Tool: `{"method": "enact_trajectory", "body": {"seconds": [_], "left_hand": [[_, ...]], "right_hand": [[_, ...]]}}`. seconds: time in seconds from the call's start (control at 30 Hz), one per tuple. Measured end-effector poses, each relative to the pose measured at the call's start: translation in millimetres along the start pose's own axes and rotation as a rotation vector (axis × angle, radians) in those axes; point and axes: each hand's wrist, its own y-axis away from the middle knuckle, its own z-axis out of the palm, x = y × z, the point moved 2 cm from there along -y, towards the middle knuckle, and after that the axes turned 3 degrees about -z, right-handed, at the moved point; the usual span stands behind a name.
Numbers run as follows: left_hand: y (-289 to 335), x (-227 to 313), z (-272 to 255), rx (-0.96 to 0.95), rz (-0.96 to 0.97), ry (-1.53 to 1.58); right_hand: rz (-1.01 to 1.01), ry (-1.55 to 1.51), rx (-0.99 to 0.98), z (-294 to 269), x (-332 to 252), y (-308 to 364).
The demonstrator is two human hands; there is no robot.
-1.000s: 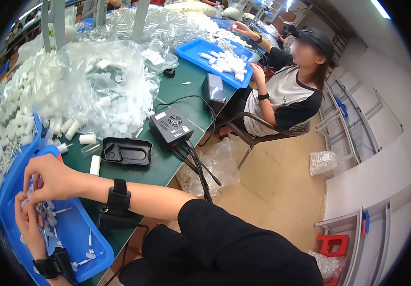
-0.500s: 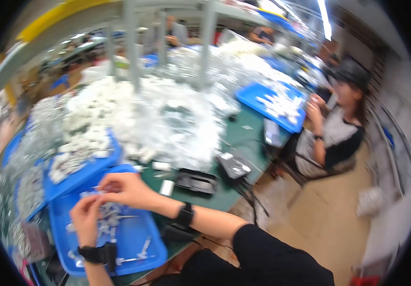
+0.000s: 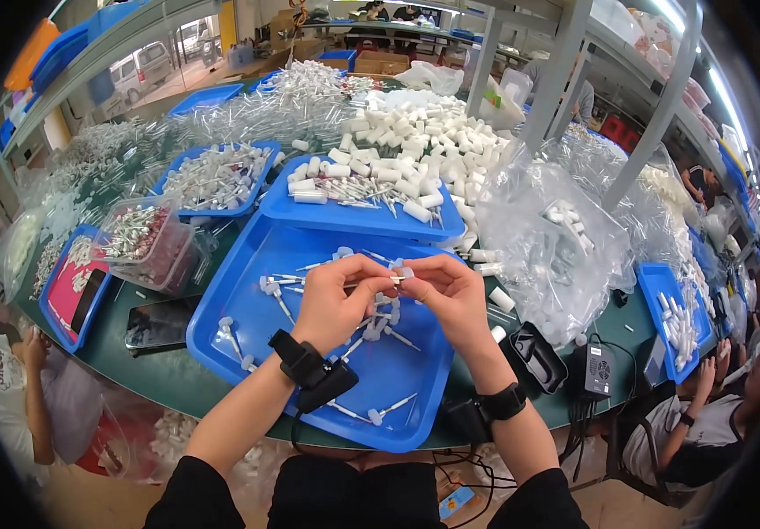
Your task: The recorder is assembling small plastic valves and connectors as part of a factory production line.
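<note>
My left hand and my right hand meet above a large blue tray. Between the fingertips of both is a small white stick-like part with a translucent knob; its far side is hidden by the fingers. Each hand is closed in a pinch. Under them, similar thin white parts with translucent knobs lie scattered in the tray. Behind it, a second blue tray overlaps its far edge, holding white cylinders and thin rods.
On the left stand a clear tub of small parts, a dark phone and a tray with a pink sheet. At right are an open black case, a black power unit and plastic bags. People sit at both sides.
The view has swung to the left and steadied, so the tray and both hands now appear near the middle. My hands stay together over the tray, fingertips still pinched.
</note>
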Motion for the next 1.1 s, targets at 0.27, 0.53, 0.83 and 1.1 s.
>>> {"method": "enact_trajectory", "body": {"seconds": [0.27,0.53,0.83,1.1], "left_hand": [[3.3,-0.1,7.0,0.060,0.058,-0.161],[5.1,9.0,8.6,0.088,0.193,-0.374],[2.0,2.4,6.2,0.112,0.221,-0.340],[17.8,3.4,12.0,0.043,0.078,-0.207]], "right_hand": [[0.022,0.005,-0.003,0.6,0.6,6.8],[0.010,0.056,-0.005,1.3,3.2,5.4],[0.009,-0.008,0.011,2.8,1.9,-0.8],[-0.069,0.108,0.093,6.8,1.6,13.4]]}}
